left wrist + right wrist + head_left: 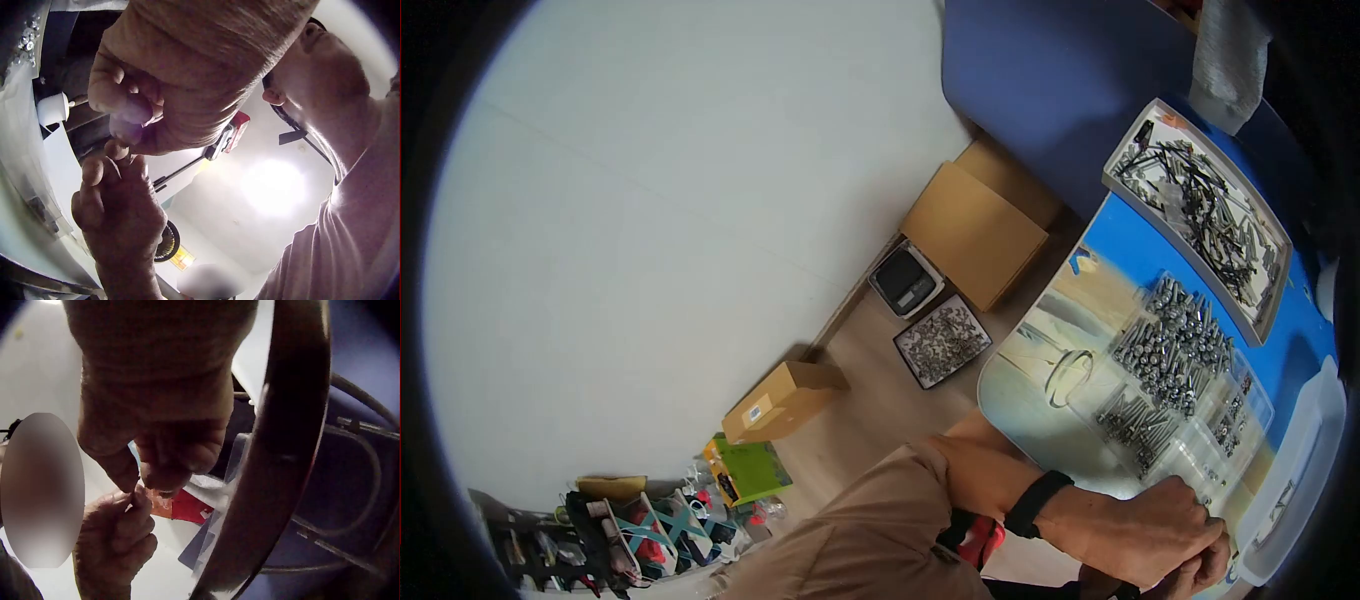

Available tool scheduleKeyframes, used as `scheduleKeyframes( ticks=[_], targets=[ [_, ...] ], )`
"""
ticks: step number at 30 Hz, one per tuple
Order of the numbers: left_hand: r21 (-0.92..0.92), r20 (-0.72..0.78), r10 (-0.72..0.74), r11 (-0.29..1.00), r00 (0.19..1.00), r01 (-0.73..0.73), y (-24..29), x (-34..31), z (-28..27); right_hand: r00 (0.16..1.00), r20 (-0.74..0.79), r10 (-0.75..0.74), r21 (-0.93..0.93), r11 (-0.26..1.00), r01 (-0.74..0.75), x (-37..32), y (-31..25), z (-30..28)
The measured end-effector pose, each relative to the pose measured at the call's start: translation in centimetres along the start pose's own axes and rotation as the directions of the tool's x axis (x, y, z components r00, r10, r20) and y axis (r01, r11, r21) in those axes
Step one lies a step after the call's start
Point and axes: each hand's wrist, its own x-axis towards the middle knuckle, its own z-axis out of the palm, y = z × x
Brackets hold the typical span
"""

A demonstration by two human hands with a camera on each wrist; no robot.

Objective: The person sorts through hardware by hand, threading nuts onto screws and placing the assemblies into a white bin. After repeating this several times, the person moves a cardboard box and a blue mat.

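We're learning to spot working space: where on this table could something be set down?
The table looks bare at its rounded corner, beside the clear organizer, and on a narrow blue strip between organizer and screw tray. It is crowded where the hands meet, near the organizer and white tray.

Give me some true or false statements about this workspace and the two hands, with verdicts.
1. The left hand and right hand meet at the fingers. True.
2. The long tray of black and silver hardware stands on the floor. False: that tray is on the blue table.
3. A black band circles a wrist. True.
4. The clear compartment box holds only paper. False: it holds metal hardware.
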Motion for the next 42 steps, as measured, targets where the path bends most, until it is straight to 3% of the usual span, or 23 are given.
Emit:
scheduleKeyframes(
  ticks=[1,3,4,9,11,13,17,19,22,23,25,26,27,29,31,33,35,37,39,42],
  targets=[
    [-0.075,-0.025,0.010,0.997,1.000,-0.012,0.0,0.0,-0.1,1.000,0.001,-0.001,0.010,1.000,0.001,0.5,-0.4,0.0],
    [0.030,-0.014,0.030,0.999,0.999,-0.030,-0.3,-0.1,-0.3,0.961,0.276,-0.003,-0.062,0.998,0.021,2.0,-1.5,-0.3],
    [0.126,-0.003,0.053,0.991,0.999,-0.053,-0.4,-0.1,-0.3,0.988,0.145,-0.051,-0.048,0.997,0.059,1.0,-0.7,-0.2],
    [-0.039,0.022,0.002,0.999,1.000,-0.001,0.2,0.2,-1.3,0.975,0.153,-0.163,0.092,0.984,0.150,0.8,1.9,-1.1],
    [-0.046,0.075,-0.019,0.999,0.997,0.022,0.0,0.3,-1.6,0.941,0.251,-0.225,-0.062,0.967,0.248,0.4,2.7,-2.3],
    [0.138,-0.013,0.050,0.989,0.999,-0.048,-0.1,-0.1,-1.1,0.946,0.235,-0.225,-0.061,0.968,0.245,0.6,2.5,-1.6],
    [0.196,-0.001,0.068,0.978,0.998,-0.066,-0.6,-0.2,-0.7,0.960,0.206,-0.191,-0.118,0.969,0.218,1.8,-0.1,-0.1],
    [0.192,0.028,0.070,0.979,0.997,-0.074,-0.6,-0.1,-0.9,0.920,0.390,-0.038,-0.047,0.997,0.061,3.1,-1.6,-0.1],
    [0.197,0.055,0.063,0.978,0.997,-0.072,-0.3,0.0,-1.2,0.889,0.449,-0.084,-0.068,0.989,0.128,3.9,-2.6,0.1],
    [0.208,0.063,0.059,0.976,0.996,-0.070,-0.2,0.1,-1.3,0.892,0.445,-0.082,-0.074,0.989,0.128,3.8,-2.9,0.5],
    [0.192,0.029,0.078,0.978,0.997,-0.082,0.1,0.3,-1.5,0.950,0.276,-0.143,0.011,0.989,0.145,3.1,-2.9,1.7],
    [0.184,-0.010,0.092,0.979,0.996,-0.089,0.2,0.4,-1.4,0.946,0.230,-0.227,-0.005,0.972,0.235,3.0,-2.5,2.0],
    [0.172,-0.017,0.095,0.981,0.995,-0.091,0.2,0.4,-1.2,0.946,0.236,-0.223,-0.018,0.972,0.234,3.3,-2.4,1.6],
    [0.183,0.043,0.053,0.981,0.998,-0.060,-0.1,0.2,-1.0,0.906,0.409,-0.107,-0.023,0.992,0.128,4.1,-2.3,0.8],
    [0.205,0.084,0.043,0.977,0.996,-0.059,-0.6,-0.2,-0.5,0.924,0.361,-0.128,-0.059,0.985,0.160,3.7,-2.5,1.1],
    [0.170,-0.018,0.010,0.985,1.000,-0.007,-0.8,-0.5,0.8,0.942,0.327,-0.077,-0.104,0.988,0.116,3.6,-2.9,1.1],
    [0.190,-0.006,-0.005,0.982,1.000,0.007,-0.6,-0.5,0.6,0.917,0.393,-0.064,-0.068,0.993,0.098,3.6,-2.8,1.5],
    [0.209,-0.005,-0.030,0.978,1.000,0.030,-0.5,-0.4,0.5,0.981,0.141,-0.134,-0.028,0.990,0.139,2.8,-3.2,3.0],
    [0.186,0.002,0.031,0.982,1.000,-0.030,-0.5,-0.5,0.2,0.962,0.263,-0.066,-0.042,0.996,0.079,3.2,-2.8,1.7],
    [0.160,-0.008,0.026,0.987,1.000,-0.024,0.1,-0.5,-0.4,0.949,0.277,-0.150,-0.093,0.979,0.181,3.8,-3.9,2.4]
  ],
)
